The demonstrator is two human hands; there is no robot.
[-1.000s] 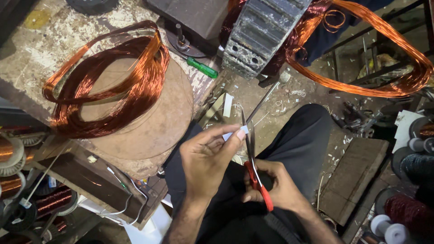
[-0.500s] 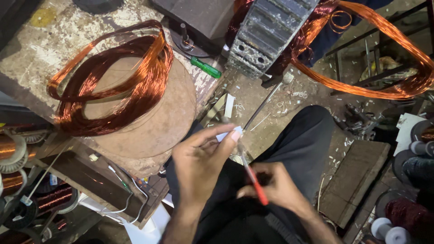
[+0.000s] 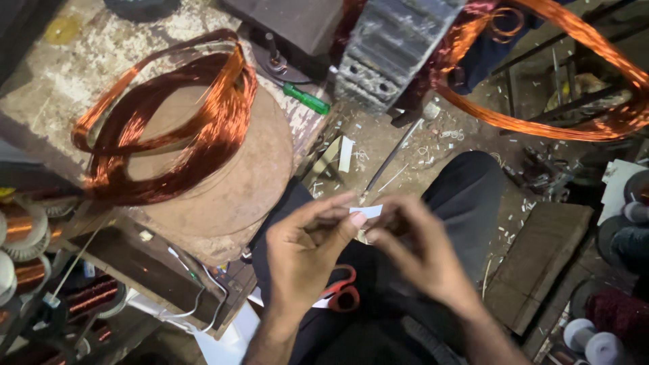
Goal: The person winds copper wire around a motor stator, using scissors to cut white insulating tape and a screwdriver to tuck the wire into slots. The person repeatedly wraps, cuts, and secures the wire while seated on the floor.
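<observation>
Scissors (image 3: pixel 341 292): red-handled, lying on the lap below the hands.
Left hand (image 3: pixel 304 245): fingers curled, thumb and forefinger pinching one end of the small white paper strip (image 3: pixel 366 211).
Right hand (image 3: pixel 418 250): fingertips closed on the strip's other end, above the lap.
Round wooden disc (image 3: pixel 253 182): carries a copper wire coil (image 3: pixel 169 128).
Green-handled screwdriver (image 3: pixel 305 99): beyond the disc.

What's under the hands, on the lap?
Red-handled scissors lie on the dark trousers below the left hand. Their blades are hidden. The right hand covers whatever else lies there.
</observation>
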